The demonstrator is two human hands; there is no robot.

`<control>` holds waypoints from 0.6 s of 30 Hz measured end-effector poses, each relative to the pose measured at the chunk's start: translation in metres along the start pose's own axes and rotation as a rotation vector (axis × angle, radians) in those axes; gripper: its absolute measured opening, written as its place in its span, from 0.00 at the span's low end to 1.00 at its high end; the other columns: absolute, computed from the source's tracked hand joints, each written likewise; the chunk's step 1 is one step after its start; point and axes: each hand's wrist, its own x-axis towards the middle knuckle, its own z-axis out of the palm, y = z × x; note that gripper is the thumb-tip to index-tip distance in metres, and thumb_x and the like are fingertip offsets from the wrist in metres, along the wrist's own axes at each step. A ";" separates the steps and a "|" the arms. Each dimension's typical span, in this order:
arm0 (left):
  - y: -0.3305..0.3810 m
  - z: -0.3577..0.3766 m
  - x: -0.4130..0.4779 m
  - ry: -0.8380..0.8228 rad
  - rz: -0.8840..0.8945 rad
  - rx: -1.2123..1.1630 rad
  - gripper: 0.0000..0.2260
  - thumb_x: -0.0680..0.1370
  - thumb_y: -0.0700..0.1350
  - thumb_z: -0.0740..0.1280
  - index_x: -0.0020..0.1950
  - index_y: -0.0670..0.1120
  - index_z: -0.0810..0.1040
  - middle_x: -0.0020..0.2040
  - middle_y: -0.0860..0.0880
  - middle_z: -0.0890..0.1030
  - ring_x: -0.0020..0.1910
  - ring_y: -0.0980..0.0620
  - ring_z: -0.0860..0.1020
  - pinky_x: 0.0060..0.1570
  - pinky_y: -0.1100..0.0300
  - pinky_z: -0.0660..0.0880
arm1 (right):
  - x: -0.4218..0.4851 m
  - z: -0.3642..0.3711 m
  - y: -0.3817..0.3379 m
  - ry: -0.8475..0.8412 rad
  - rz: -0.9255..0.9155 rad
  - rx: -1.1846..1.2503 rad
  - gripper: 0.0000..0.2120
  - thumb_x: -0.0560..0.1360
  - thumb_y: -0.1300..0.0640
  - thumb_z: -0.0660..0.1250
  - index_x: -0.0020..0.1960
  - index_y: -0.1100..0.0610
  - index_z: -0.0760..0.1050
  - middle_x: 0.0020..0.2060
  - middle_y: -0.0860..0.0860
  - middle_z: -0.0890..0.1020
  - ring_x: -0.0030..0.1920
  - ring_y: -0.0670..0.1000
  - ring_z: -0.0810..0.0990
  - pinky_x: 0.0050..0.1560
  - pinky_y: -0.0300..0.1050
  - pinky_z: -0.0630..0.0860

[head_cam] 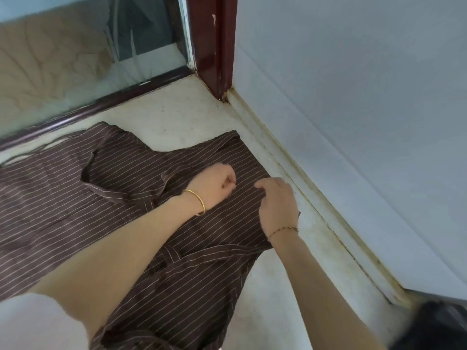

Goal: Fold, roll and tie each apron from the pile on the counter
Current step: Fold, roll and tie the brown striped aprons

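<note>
A brown apron with thin white stripes lies spread over the pale counter, its straps looped across the cloth. Near the apron's right edge my left hand, with a gold bangle on the wrist, has its fingers curled and pinches the fabric. Just to its right, my right hand, wearing a thin bracelet, grips the same stretch of fabric with curled fingers. The two hands sit close together, a small gap between them.
A grey wall runs along the counter's right side behind a raised pale ledge. A dark red frame post stands in the far corner beside a glass pane. A dark object sits at the bottom right.
</note>
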 end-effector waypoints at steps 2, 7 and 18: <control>0.019 0.012 -0.022 -0.352 0.016 -0.097 0.09 0.76 0.53 0.66 0.52 0.50 0.76 0.48 0.54 0.78 0.49 0.55 0.78 0.51 0.61 0.76 | -0.003 -0.017 0.019 0.050 0.118 0.001 0.20 0.75 0.70 0.56 0.58 0.52 0.76 0.61 0.49 0.75 0.62 0.50 0.70 0.58 0.43 0.71; 0.031 0.027 -0.053 -0.480 0.079 0.076 0.11 0.72 0.57 0.70 0.46 0.51 0.75 0.42 0.55 0.76 0.42 0.55 0.75 0.46 0.62 0.75 | -0.006 -0.031 0.041 -0.053 0.216 -0.034 0.20 0.74 0.72 0.58 0.57 0.53 0.76 0.58 0.52 0.75 0.61 0.54 0.71 0.54 0.48 0.76; 0.040 0.029 -0.089 -0.415 -0.071 0.302 0.16 0.77 0.52 0.65 0.62 0.46 0.71 0.54 0.47 0.78 0.51 0.48 0.78 0.54 0.54 0.77 | -0.022 0.003 0.055 0.029 0.615 0.495 0.19 0.76 0.60 0.63 0.63 0.63 0.61 0.34 0.52 0.71 0.34 0.52 0.74 0.29 0.42 0.69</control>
